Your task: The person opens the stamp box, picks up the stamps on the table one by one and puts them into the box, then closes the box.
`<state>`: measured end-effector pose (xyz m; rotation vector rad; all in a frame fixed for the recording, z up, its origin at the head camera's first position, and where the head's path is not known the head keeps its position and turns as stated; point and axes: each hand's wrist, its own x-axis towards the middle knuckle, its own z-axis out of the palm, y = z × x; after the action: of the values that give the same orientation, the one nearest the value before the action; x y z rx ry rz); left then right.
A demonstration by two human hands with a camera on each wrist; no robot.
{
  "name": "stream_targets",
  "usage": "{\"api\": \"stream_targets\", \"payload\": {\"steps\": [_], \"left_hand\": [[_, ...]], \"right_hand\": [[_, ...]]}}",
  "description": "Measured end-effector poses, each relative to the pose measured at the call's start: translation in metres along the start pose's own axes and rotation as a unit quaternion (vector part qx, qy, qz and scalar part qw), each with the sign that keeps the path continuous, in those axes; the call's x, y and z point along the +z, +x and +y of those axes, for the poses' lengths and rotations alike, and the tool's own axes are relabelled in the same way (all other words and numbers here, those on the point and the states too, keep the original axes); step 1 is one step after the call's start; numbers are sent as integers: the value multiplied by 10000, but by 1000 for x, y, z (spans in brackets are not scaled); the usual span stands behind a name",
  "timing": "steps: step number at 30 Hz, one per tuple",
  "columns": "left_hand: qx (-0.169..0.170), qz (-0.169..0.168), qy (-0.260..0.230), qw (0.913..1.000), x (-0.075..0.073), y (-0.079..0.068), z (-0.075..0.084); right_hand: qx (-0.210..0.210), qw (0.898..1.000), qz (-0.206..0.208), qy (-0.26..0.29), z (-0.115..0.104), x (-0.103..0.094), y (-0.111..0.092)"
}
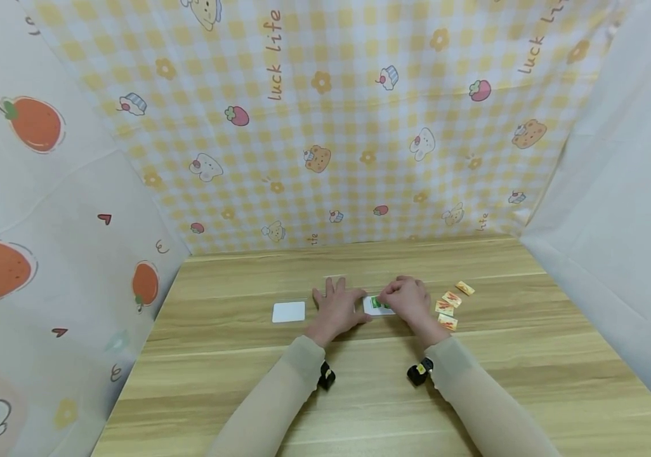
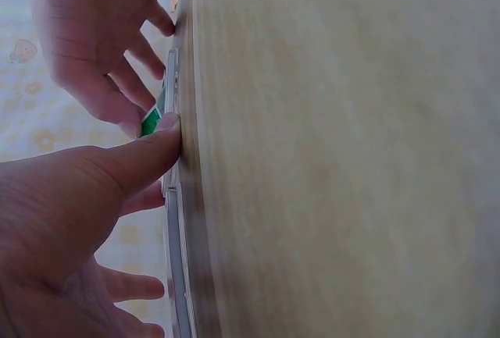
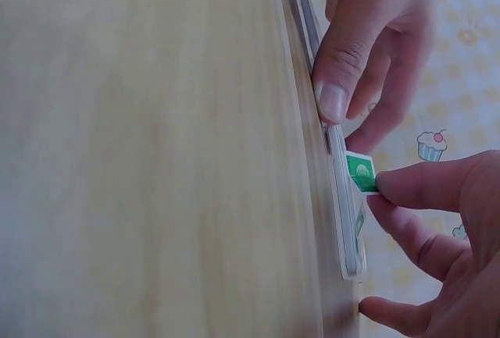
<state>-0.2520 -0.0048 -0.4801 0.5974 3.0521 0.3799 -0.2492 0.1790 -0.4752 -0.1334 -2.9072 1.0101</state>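
Observation:
My left hand (image 1: 338, 306) grips the left end of a flat white rectangular plate (image 1: 368, 307), thumb on its near edge and a finger on its far edge. At its right end, my right hand (image 1: 408, 300) pinches a small green card with a white border (image 3: 362, 172) between thumb and finger. That card stands tilted up from the plate. Another green piece (image 3: 359, 223) lies lower on the plate, partly hidden by the right hand. A second white plate (image 1: 288, 311) lies flat on the table, left of the left hand.
Several small yellow-orange cards (image 1: 447, 322) lie scattered on the wooden table (image 1: 360, 406) to the right of the right hand. A yellow checked cloth (image 1: 348, 178) hangs behind the table, with white cloths at both sides.

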Motion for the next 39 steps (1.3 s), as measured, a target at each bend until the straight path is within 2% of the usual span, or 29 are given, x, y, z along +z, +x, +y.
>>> {"api": "stream_targets", "payload": {"steps": [13, 24, 32, 39], "left_hand": [[-61, 42, 131, 9999, 2, 0, 0], [-15, 17, 1, 10000, 2, 0, -2], [10, 138, 79, 9999, 2, 1, -3], [19, 116, 19, 9999, 4, 2, -3]], "right_hand": [[69, 9991, 44, -427, -6, 5, -2], [4, 9977, 38, -674, -8, 7, -2], [-17, 9981, 18, -611, -9, 9, -1], [88, 9981, -191, -583, -10, 6, -1]]}}
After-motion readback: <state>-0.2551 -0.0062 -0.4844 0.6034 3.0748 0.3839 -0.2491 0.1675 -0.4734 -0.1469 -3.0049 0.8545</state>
